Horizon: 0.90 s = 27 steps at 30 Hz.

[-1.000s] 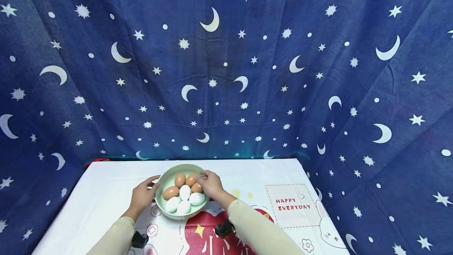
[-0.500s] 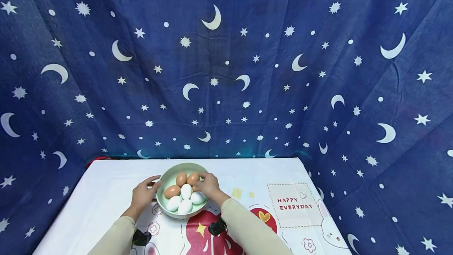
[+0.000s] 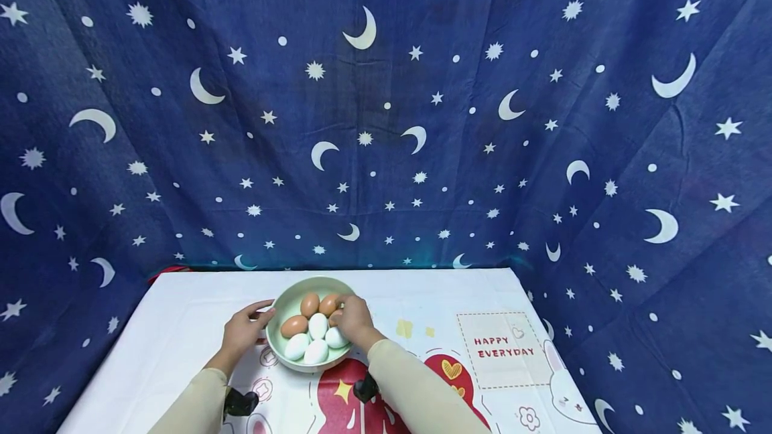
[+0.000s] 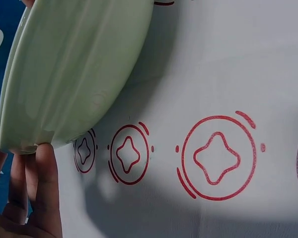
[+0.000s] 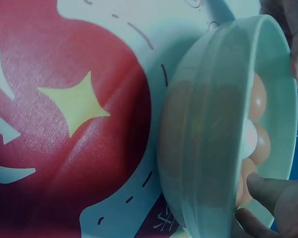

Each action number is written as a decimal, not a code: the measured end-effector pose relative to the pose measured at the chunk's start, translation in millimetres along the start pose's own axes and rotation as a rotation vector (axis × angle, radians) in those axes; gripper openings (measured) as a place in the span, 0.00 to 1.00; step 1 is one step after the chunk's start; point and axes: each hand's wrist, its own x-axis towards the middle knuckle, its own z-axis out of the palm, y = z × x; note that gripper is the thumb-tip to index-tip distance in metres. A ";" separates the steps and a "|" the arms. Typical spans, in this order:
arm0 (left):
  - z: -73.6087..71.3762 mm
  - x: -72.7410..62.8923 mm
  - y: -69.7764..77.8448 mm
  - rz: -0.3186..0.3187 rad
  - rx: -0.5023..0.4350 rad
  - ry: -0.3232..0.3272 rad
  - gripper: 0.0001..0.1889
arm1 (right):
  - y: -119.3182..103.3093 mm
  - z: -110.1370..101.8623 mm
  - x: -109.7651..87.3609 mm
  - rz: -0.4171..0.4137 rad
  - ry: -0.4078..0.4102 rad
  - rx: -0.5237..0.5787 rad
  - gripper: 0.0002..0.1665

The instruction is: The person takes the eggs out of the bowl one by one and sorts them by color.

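Note:
A pale green bowl (image 3: 301, 364) holds several brown and white eggs. At its left rim my left hand (image 3: 241, 332) grips the bowl, thumb near the rim and fingers against the outer wall, as the left wrist view also shows. Over the right side of the bowl, my right hand (image 3: 356, 319) has its fingers curled about a brown egg (image 3: 334, 318), partly hidden by the hand. The right wrist view shows the thumb against this brown egg (image 5: 248, 179), low inside the rim. Beside it lie another brown egg (image 3: 329, 304) and a white egg (image 3: 318, 325).
A white printed tablecloth (image 3: 199, 317) with red pictures covers the table. A blue curtain (image 3: 386, 173) with moons and stars stands behind and at both sides. Black wrist cameras (image 3: 240, 403) sit under the sleeves.
My right hand has shifted slightly left and down into the bowl, covering more of the right-hand brown egg. The left hand stays at the rim.

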 end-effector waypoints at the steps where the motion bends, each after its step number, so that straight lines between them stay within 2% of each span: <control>1: 0.1 0.1 -1.1 -0.004 -0.004 0.000 0.22 | 0.4 1.3 0.4 -0.010 0.002 -0.030 0.18; 6: 0.7 1.6 -5.3 -0.028 -0.022 0.002 0.22 | 1.0 6.1 1.7 -0.021 -0.014 -0.162 0.14; 10: 0.6 2.0 -6.4 -0.048 -0.040 0.001 0.23 | -1.1 6.6 2.5 -0.022 -0.039 -0.209 0.13; 15: 0.3 1.3 -5.1 -0.078 -0.061 -0.005 0.24 | -3.9 6.2 4.2 -0.020 -0.059 -0.228 0.10; 19: 0.5 2.4 -6.0 -0.079 -0.064 -0.001 0.24 | -2.5 10.0 6.7 -0.028 -0.055 -0.246 0.07; 27: 1.9 3.2 -5.4 -0.095 -0.065 0.000 0.24 | -1.5 13.3 9.8 -0.030 -0.046 -0.258 0.08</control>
